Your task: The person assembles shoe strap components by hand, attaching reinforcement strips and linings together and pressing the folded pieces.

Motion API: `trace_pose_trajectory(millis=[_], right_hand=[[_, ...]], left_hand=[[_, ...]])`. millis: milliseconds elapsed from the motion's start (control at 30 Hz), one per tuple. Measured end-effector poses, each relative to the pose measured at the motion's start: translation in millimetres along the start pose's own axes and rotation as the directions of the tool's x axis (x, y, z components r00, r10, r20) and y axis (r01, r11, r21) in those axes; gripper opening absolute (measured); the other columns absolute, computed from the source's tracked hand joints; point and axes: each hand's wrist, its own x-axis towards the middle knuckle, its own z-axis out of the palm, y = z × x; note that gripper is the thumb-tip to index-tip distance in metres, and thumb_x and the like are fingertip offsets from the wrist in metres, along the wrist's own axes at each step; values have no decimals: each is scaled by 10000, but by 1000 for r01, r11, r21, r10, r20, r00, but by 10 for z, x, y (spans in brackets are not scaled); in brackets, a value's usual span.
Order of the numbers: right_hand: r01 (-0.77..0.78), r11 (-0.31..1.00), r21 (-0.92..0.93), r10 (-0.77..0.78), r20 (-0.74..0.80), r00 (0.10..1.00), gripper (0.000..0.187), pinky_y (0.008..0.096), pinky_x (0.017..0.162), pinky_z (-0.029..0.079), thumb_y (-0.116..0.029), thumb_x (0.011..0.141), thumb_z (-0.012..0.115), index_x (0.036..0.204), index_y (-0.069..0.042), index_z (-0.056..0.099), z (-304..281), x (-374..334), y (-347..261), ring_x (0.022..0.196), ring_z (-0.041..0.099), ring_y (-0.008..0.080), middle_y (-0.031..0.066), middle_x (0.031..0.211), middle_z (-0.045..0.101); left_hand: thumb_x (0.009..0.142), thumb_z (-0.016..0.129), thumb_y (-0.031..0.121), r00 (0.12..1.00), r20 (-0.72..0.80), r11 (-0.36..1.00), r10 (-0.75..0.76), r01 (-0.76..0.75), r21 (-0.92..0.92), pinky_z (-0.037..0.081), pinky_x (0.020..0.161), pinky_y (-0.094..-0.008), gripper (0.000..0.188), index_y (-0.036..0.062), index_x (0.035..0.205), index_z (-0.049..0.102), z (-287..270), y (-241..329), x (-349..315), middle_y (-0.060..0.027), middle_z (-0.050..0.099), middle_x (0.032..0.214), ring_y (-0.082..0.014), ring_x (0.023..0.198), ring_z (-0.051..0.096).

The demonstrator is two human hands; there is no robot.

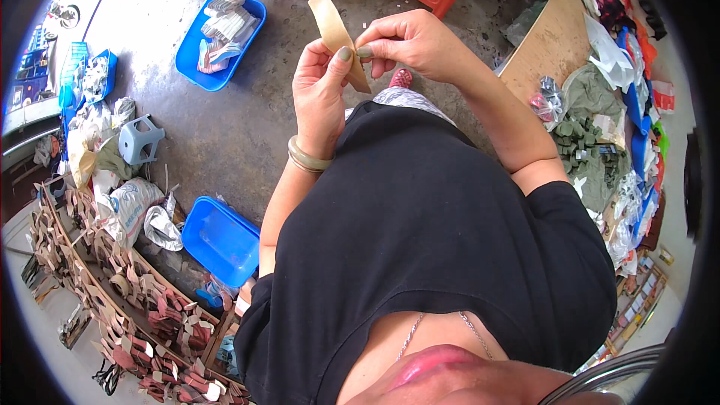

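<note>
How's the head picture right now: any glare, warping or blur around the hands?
Head view, centre: left hand, right hand and tan strip look fairly sharp; head view, upper left: pale glare washes out the floor; head view, rim: black corners and fisheye bending; head view, middle: black shirt shows little detail.

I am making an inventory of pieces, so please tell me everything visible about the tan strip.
The tan strip is long, narrow, plain and slightly curved, perhaps leather or paper. It slants in mid-air, upper end free. The left hand holds its lower half; the right hand has fingertips at its edge, their grip unclear.
</note>
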Motion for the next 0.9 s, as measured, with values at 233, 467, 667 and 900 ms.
trace_pose_trajectory(millis=[233, 467, 667, 900], right_hand=[[12, 1000, -21, -12, 6, 1000, 146, 217, 617, 496, -65, 901, 580, 963, 34, 667, 38, 45, -1, 659, 617, 86, 46, 792, 650], [4, 999, 37, -6, 58, 998, 145, 212, 610, 492, -58, 895, 579, 967, 30, 670, 38, 104, 4, 644, 610, 80, 36, 773, 647], [-9, 1000, 26, 8, 30, 1000, 145, 211, 597, 488, -67, 894, 586, 955, 21, 683, 70, 103, -32, 637, 611, 82, 34, 760, 647], [-3, 1000, -9, 3, 7, 1000, 148, 213, 603, 491, -71, 896, 588, 962, 26, 678, 74, 105, -2, 645, 613, 83, 40, 771, 652]], left_hand=[[933, 568, 78, 999, 37, 1000, -9, 9, 6, 488, 811, -283, 157, 58, 1088, 550, -80, 7, 12, -39, 627, 997, -132, 917, 606], [928, 591, 122, 985, 92, 974, -146, 160, -158, 483, 731, -238, 202, 43, 1105, 537, -55, 93, 4, -37, 628, 970, -94, 833, 595], [941, 563, 120, 991, 84, 985, -106, 117, -125, 486, 762, -266, 171, 53, 1098, 543, -164, 60, 31, -54, 642, 983, -122, 864, 609], [936, 568, 91, 999, 38, 999, -21, 22, -33, 486, 777, -274, 162, 58, 1093, 550, -161, 26, 38, -36, 630, 980, -124, 887, 608]])
